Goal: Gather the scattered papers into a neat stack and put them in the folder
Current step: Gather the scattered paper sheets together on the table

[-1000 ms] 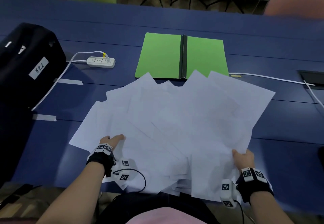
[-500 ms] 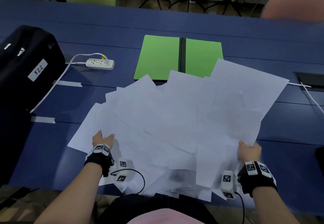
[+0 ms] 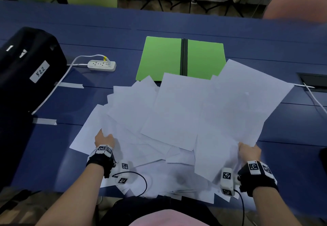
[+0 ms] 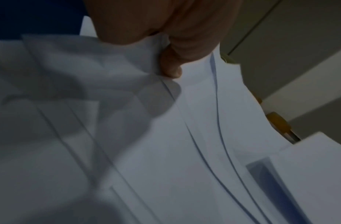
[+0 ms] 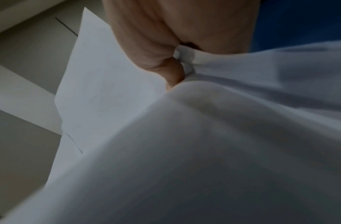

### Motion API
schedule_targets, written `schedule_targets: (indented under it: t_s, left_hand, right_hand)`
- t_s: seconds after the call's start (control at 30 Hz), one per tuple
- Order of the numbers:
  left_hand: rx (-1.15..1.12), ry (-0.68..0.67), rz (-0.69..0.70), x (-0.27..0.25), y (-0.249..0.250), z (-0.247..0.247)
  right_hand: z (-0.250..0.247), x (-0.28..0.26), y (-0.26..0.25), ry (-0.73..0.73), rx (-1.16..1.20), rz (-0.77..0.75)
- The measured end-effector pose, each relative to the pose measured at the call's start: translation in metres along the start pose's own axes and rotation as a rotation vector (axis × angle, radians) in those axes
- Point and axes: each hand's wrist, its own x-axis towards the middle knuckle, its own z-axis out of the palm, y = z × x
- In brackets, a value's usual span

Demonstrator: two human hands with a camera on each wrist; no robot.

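Observation:
Several white papers (image 3: 177, 112) lie fanned in a loose, overlapping heap on the blue table (image 3: 177, 24), some hanging over its near edge. My left hand (image 3: 104, 138) pinches the heap's left side; the left wrist view shows a thumb (image 4: 171, 68) on the papers (image 4: 184, 136) with fingers curled beneath. My right hand (image 3: 248, 150) grips the right side and holds it lifted and bulging; the papers (image 5: 204, 136) bunch at the thumb (image 5: 174, 75). An open green folder (image 3: 162, 58) with a black spine lies flat beyond the heap, its near edge covered by sheets.
A black bag (image 3: 26, 70) with a white label stands at the left. A white power strip (image 3: 101, 65) and its cable lie left of the folder. Tape strips (image 3: 44, 121) mark the table. A cable port (image 3: 313, 80) sits at the right. Chairs stand behind the table.
My right hand has lifted the right side of the heap and swept it towards the left, so those sheets now overlap the middle ones. The left hand has shifted slightly up on the left side.

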Motion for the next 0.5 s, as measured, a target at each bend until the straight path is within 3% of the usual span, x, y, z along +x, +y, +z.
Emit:
schedule_targets:
  t_s: [0.27,0.5]
  left_hand:
    - [-0.064,0.134,-0.049,-0.004,0.002,-0.008]
    - [-0.029,-0.075,-0.035,-0.006,0.013,-0.006]
  right_hand:
    - [-0.01,0.012,0.004,0.03,-0.025,0.069]
    - [0.009,0.017,0.016,-0.038,-0.17,0.068]
